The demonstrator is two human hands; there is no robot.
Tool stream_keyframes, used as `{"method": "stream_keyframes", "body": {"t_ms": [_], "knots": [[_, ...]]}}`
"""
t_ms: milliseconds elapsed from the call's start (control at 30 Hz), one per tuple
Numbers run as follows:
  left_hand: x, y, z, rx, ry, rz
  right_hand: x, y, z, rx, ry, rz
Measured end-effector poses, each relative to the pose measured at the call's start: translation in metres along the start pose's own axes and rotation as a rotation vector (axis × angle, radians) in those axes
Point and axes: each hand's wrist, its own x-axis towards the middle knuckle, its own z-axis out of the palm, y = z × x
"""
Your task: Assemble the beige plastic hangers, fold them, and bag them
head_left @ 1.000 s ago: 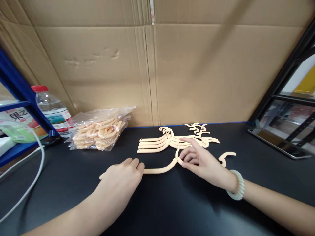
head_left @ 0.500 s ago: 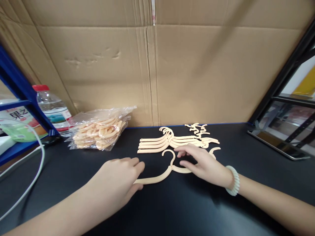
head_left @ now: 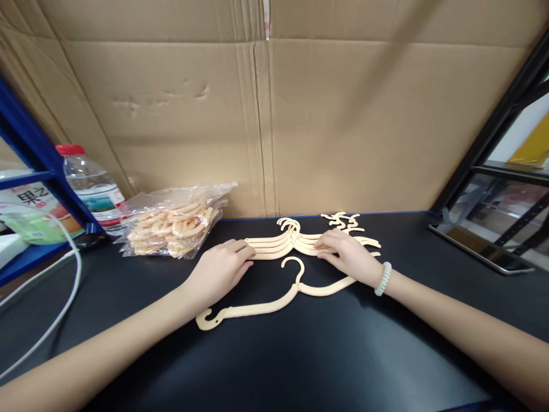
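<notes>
Several cream plastic hangers point(head_left: 274, 247) lie stacked in a row, their hooks bunched at the middle. My left hand point(head_left: 221, 268) has its fingers over the left ends of the row, thumb at the front side. On the right arms of the same row, my right hand point(head_left: 355, 258) is closed, fingers over the top and thumb in front. In front of them a single hanger point(head_left: 257, 309) lies flat, with a curled notched piece at its left end. Its right end is partly hidden under my right hand.
Small loose cream pieces point(head_left: 341, 220) lie behind the row. At the left are a clear bag of hanger parts point(head_left: 171, 226), a water bottle point(head_left: 94, 189) and a white cable point(head_left: 77, 269). A phone-like flat device point(head_left: 480, 248) lies right. Cardboard point(head_left: 364, 114) stands behind.
Both hands have left the single front hanger and moved forward to the stacked row, one at each side. The front hanger stays in place, its left end now showing.
</notes>
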Motion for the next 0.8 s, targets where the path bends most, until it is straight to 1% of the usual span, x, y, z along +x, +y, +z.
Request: {"method": "stream_keyframes", "body": {"t_ms": [100, 233, 433, 633, 800], "knots": [[0.0041, -0.0020, 0.0038, 0.021, 0.039, 0.011, 0.0032, 0.0013, 0.0015, -0.009, 0.006, -0.008], [0.0073, -0.0035, 0.0059, 0.019, 0.060, 0.019, 0.0052, 0.0017, 0.0005, -0.011, -0.002, -0.029], [0.0063, -0.0028, 0.0061, -0.047, 0.097, 0.026, 0.0057, 0.0009, -0.0031, -0.011, -0.007, -0.026], [0.0057, -0.0034, 0.0085, -0.122, 0.067, 0.090, 0.0058, 0.0035, -0.0016, -0.018, 0.001, -0.028], [0.0047, -0.0051, 0.0090, -0.143, 0.046, 0.110, 0.0047, 0.0018, -0.0010, -0.023, 0.006, -0.028]]}}
